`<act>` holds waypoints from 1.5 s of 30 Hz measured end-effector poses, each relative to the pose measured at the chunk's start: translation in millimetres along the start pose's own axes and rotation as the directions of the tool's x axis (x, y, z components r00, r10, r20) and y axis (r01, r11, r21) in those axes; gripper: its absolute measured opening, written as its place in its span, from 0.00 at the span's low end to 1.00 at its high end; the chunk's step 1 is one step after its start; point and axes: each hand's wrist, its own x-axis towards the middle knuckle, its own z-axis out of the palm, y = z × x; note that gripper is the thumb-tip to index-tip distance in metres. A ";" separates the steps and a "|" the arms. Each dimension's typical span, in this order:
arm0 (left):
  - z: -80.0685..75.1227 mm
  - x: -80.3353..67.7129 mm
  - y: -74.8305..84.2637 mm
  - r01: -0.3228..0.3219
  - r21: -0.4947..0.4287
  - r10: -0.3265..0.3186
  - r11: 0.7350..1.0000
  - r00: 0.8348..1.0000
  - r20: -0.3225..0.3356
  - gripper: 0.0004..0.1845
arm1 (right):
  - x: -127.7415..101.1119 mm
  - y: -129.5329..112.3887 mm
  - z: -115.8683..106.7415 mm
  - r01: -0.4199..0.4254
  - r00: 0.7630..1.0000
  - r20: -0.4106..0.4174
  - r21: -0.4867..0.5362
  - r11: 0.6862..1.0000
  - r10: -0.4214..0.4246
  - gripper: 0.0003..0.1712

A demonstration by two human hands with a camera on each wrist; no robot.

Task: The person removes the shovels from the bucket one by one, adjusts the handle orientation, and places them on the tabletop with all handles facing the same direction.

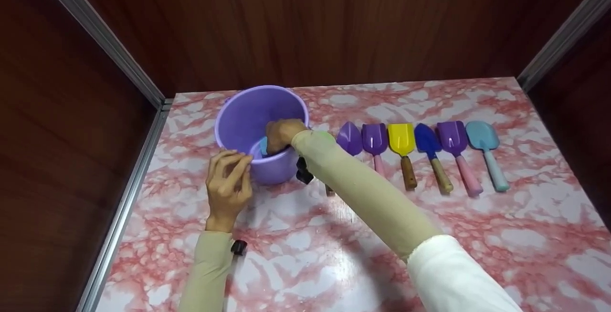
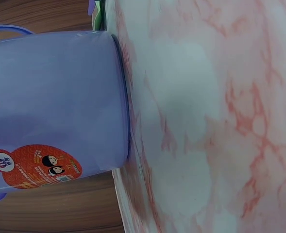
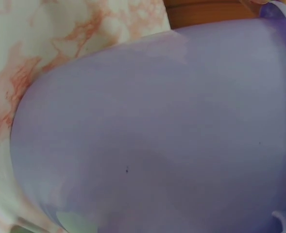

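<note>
Purple plastic, the bucket (image 1: 260,130) is standing left of centre in the head view on the pink-marbled counter (image 1: 429,235). The right hand (image 1: 282,135) is reaching over its rim, fingers curled round a light blue piece (image 1: 263,145). The left hand (image 1: 229,183) is pinching the near rim. Six toy shovels (image 1: 420,152) are lying in a row to the right.

Bucket (image 1: 248,116) lilac, red round sticker (image 2: 36,165); table (image 1: 477,245) pink-white marble; shovels (image 1: 420,142) purple, yellow, blue, light blue.
</note>
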 end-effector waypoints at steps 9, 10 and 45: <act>1.2 2.5 2.3 -0.002 0.012 0.002 1.000 1.000 0.012 0.10 | -90.8 -24.9 -41.4 -0.044 0.999 -0.010 -0.032 0.998 0.044 0.30; 1.2 2.9 2.5 0.000 0.011 0.000 1.000 1.000 0.017 0.10 | -91.3 -23.8 -42.2 -0.039 0.999 -0.017 -0.029 0.999 0.038 0.29; -4.8 2.8 2.6 0.043 0.020 -0.044 0.999 0.997 0.060 0.11 | -133.8 -5.6 -92.0 0.225 0.970 -0.120 0.095 0.970 -0.213 0.18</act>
